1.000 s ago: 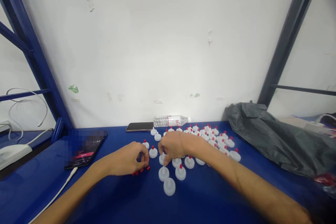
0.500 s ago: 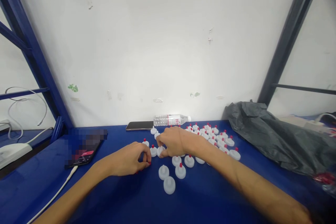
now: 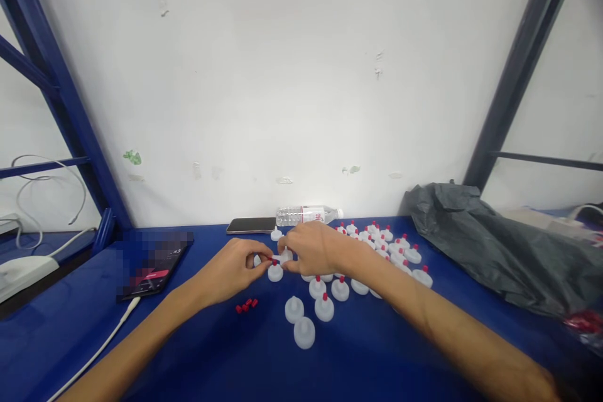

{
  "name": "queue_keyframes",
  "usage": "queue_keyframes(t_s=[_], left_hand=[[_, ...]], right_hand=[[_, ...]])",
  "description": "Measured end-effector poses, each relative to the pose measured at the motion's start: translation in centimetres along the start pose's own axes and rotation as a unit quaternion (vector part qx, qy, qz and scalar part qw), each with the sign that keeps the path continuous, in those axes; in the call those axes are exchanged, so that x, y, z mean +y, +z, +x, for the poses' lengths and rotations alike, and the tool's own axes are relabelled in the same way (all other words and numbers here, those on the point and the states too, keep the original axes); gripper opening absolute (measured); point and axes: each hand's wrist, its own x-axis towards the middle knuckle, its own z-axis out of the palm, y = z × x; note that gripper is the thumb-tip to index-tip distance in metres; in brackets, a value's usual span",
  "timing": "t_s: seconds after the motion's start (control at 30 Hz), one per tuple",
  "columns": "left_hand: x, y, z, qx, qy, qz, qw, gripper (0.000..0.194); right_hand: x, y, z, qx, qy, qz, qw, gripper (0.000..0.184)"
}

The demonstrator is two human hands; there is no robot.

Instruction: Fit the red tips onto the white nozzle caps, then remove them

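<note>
Upward from the worktop [image 3: 211,358] had moved the left hand [image 3: 233,271] since the earlier frame, exposing loose red caps [image 3: 245,308]. Head view: the left hand held a small red cap [image 3: 270,258] in a narrow pinch, at the spout of a white lid [image 3: 286,256]. The right hand [image 3: 313,251] gripped that lid between thumb and fingers, spout tilted toward the left hand; whether cap and spout touched could not be told. Two uncapped lids [image 3: 304,333] stood nearer the wearer, beside red-capped lids [image 3: 325,308]. A clear bottle [image 3: 308,215] lay near the wall [image 3: 282,88].
</note>
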Motion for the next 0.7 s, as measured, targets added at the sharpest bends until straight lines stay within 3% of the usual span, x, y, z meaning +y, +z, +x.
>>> queue_keyframes(t_s=[0.3,0.7], left_hand=[[-0.06,0.10,-0.01,0.026,0.036,-0.006,0.999,0.027],[0.35,-0.23,-0.03,0.080,0.004,-0.070,0.994,0.034]], right_hand=[[0.19,-0.03,-0.02,0.009,0.009,-0.019,1.000,0.034],[0.47,-0.65,-0.03,0.055,0.030,-0.003,0.998,0.036]])
